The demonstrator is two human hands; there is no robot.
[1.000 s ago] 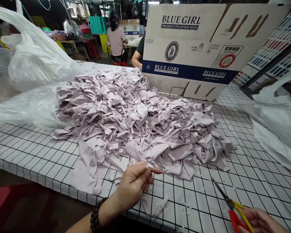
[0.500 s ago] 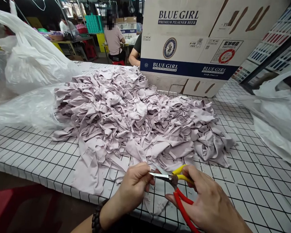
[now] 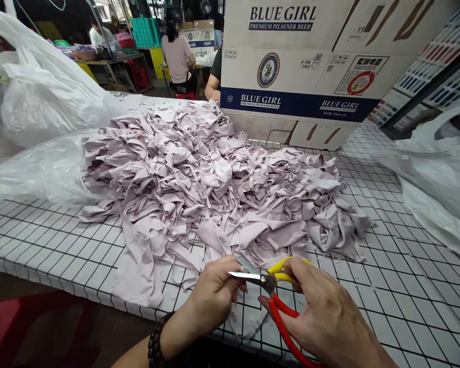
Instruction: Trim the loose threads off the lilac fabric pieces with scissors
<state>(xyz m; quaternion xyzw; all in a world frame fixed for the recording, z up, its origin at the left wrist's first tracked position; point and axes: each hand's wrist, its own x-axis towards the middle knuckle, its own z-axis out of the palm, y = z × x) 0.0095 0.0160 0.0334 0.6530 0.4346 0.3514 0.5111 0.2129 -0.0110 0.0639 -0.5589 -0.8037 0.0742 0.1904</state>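
My right hand (image 3: 325, 312) grips scissors (image 3: 269, 282) with red and yellow handles, their blades parted and pointing left. The blades lie across the fingertips of my left hand (image 3: 216, 289), which is closed in a pinch. A pale mauve fabric strip (image 3: 249, 329) hangs below these fingers, over the table's front edge. The exact spot where it is pinched is hidden. Beyond both hands spreads a large heap of pale mauve cloth pieces (image 3: 214, 179), with one piece (image 3: 141, 276) trailing toward the front edge.
The heap lies on a table with a white-and-black grid cover (image 3: 402, 286). A tall beer carton (image 3: 291, 76) stands behind it. Plastic bags lie at left (image 3: 42, 163) and right (image 3: 440, 179). A red stool (image 3: 19, 327) is below left. Other people sit farther back.
The scissors and my right hand have shifted slightly left, so the blades reach farther across my left fingertips. My left hand stays pinched in nearly the same place.
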